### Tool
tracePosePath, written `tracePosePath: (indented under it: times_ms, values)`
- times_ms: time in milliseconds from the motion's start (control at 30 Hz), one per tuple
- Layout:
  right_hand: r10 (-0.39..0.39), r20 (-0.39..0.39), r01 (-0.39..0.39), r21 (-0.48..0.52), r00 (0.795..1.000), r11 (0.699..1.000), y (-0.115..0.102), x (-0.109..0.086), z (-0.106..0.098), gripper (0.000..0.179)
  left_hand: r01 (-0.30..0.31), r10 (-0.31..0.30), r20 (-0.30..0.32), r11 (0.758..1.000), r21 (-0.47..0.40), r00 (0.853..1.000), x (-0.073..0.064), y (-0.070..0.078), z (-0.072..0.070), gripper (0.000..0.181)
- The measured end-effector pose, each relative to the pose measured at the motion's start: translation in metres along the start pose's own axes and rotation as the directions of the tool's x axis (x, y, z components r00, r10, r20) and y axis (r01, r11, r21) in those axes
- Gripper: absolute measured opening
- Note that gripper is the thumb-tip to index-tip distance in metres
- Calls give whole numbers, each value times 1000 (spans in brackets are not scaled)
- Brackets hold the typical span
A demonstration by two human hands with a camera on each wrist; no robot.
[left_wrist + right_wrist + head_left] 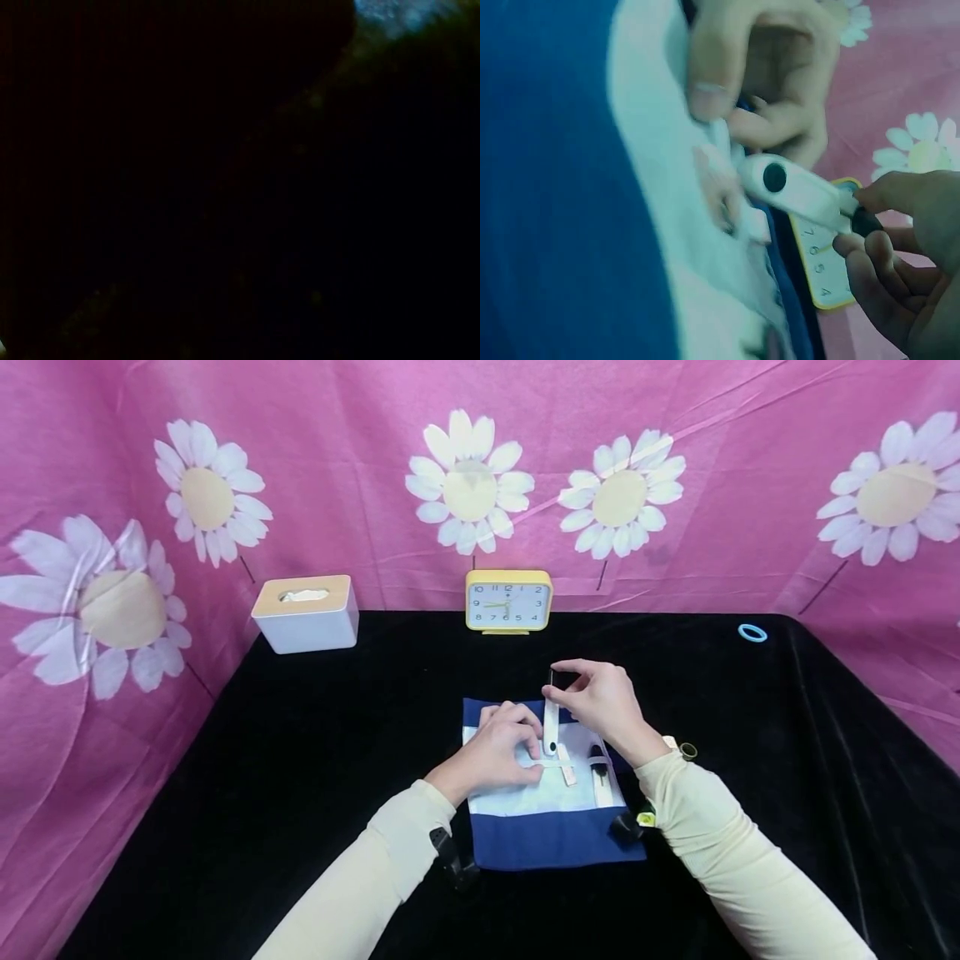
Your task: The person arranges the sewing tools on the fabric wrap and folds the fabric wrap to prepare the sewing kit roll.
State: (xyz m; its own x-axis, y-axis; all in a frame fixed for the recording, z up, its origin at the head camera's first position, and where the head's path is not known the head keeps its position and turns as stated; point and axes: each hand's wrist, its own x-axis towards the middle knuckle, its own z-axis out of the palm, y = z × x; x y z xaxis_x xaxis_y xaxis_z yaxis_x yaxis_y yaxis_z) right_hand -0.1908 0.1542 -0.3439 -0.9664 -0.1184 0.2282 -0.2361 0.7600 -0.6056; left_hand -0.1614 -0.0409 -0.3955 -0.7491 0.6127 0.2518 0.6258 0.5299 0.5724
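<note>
My right hand (600,693) pinches a slim white-handled tool (551,727) by its dark narrow end. The handle slants down, its rounded end with a black oval spot close to a white elastic band (557,763). That band crosses a blue and white cloth roll (558,842) spread on the table. With curled fingers, my left hand (498,747) pinches the band at its left side; in the right wrist view, the left thumb (709,97) presses at it. A pale flat strip (567,774) sits under the band. The left wrist view is almost wholly dark.
A black-topped item (598,764) is strapped on the cloth's right side. Near my right sleeve lie a small ring (687,751) and a yellow-green thing (646,819). Farther back are a tissue box (311,622), a yellow clock (508,602) and a blue ring (752,633).
</note>
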Motion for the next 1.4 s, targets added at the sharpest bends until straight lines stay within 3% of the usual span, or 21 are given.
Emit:
tracePosePath:
  times_ms: [600, 867, 1167, 1400]
  values:
    - [47, -2, -47, -26, 999, 999, 12, -3, 14, 43, 16, -16, 5, 1000, -4, 1000, 1, 4, 1, 14]
    - [61, -15, -61, -28, 998, 998, 16, -3, 17, 43, 35, -35, -15, 998, -45, 999, 1, 4, -1, 16]
    - [36, 44, -34, -31, 998, 999, 17, -2, 21, 42, 37, -39, -32, 997, -63, 999, 2, 1, 2, 17]
    - [8, 139, -8, -4, 990, 1000, 18, -1, 22, 42, 34, -36, -34, 998, -60, 999, 1, -1, 1, 17]
